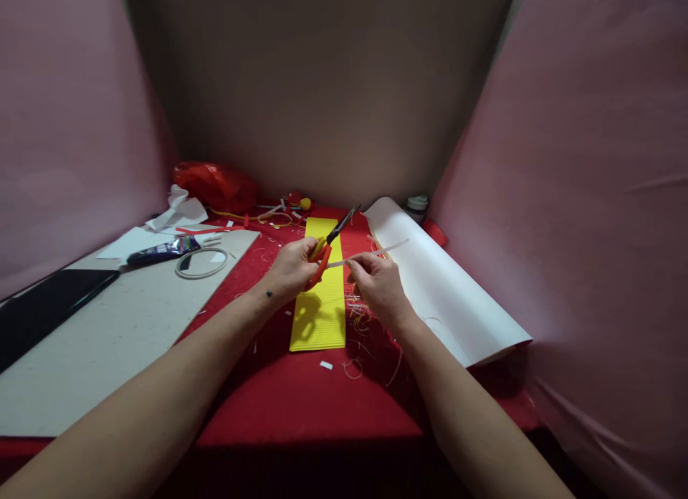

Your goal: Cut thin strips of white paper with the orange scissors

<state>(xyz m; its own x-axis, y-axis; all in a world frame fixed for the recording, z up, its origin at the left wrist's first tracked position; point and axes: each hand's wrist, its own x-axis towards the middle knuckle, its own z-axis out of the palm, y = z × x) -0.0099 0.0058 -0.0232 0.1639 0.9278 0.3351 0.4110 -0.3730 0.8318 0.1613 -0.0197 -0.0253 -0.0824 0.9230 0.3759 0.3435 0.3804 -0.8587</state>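
Observation:
My left hand (293, 269) is closed round the orange-and-yellow handles of a pair of scissors (334, 238), whose dark blades point up and to the right. My right hand (379, 284) pinches a thin white paper strip (376, 254) that runs from the scissor blades out to the right. Both hands hover above a long yellow corrugated sheet (321, 312) lying on the red cloth (301, 391). Thin paper trimmings (359, 320) lie scattered under my right hand.
A grey board (118, 327) at left carries a glue tube (164, 251), a white ring (201, 263) and a dark tablet (43, 309). A curled white paper sheet (446, 284) lies at right. A red plastic bag (218, 186), crumpled white paper (180, 208) and a small jar (417, 206) sit at the back.

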